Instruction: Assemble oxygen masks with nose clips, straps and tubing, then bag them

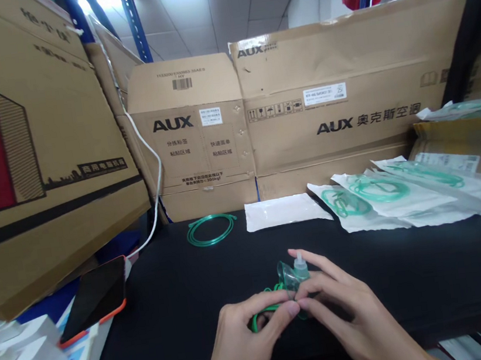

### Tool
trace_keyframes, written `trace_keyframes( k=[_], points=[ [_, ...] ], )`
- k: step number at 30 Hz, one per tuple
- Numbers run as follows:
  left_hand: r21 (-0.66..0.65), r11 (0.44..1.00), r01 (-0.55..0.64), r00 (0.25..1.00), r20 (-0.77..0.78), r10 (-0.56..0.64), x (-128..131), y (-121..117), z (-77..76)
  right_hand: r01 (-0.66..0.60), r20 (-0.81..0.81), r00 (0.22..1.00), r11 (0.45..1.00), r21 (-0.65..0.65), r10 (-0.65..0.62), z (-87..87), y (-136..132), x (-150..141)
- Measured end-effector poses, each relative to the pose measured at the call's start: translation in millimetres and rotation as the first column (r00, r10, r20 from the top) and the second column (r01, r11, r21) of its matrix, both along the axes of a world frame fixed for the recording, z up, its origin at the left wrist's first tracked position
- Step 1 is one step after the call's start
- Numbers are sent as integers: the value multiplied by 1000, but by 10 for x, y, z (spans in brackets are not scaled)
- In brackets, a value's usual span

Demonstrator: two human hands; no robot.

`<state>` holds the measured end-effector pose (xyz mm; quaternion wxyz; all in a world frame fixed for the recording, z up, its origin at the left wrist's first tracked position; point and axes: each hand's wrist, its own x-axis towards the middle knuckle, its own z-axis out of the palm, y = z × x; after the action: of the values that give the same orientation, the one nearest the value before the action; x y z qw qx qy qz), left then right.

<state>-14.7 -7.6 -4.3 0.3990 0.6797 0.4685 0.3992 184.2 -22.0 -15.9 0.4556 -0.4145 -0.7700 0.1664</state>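
Near the front of the black table, a small clear-green oxygen mask (286, 274) is between my two hands, with a whitish connector (300, 263) pointing up from it. My left hand (259, 325) pinches the mask's near edge between thumb and fingers, and a green elastic strap (258, 317) runs by those fingers. From the right, my right hand (340, 297) grips the same edge with thumb and fingertips, its index finger stretched up behind the connector. Both hands' fingertips meet at the rim and hide part of it.
A coil of green tubing (189, 234) lies at the back of the black table (168, 307). Right of it are a flat white pouch (286, 211) and several packs of green tubing (379, 188). At left, a phone (94, 299) rests by white plugs (22, 356). Cardboard boxes (203, 167) wall the back.
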Motion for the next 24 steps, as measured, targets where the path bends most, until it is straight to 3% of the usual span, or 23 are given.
trace_keyframes(
  k=[8, 13, 15, 21, 24],
  points=[
    [91, 996, 1, 999, -35, 3, -22, 33, -22, -110, -123, 988, 986, -123, 95, 71, -1, 51],
    [67, 997, -50, 998, -29, 52, -78, 56, -14, -76, -224, 974, 983, -166, 37, 139, -4, 178],
    [58, 997, -60, 998, -32, 62, -91, 58, -16, -65, -174, 984, 990, -122, 43, 155, -19, 181],
    [108, 994, 3, 1000, -1, -3, -41, 19, -13, -23, 72, 997, 979, 202, 9, 106, -7, 59],
    [137, 991, -2, 1000, 7, 1, -19, 15, -19, -28, 92, 996, 974, 227, 7, 82, 5, 23]
  ],
)
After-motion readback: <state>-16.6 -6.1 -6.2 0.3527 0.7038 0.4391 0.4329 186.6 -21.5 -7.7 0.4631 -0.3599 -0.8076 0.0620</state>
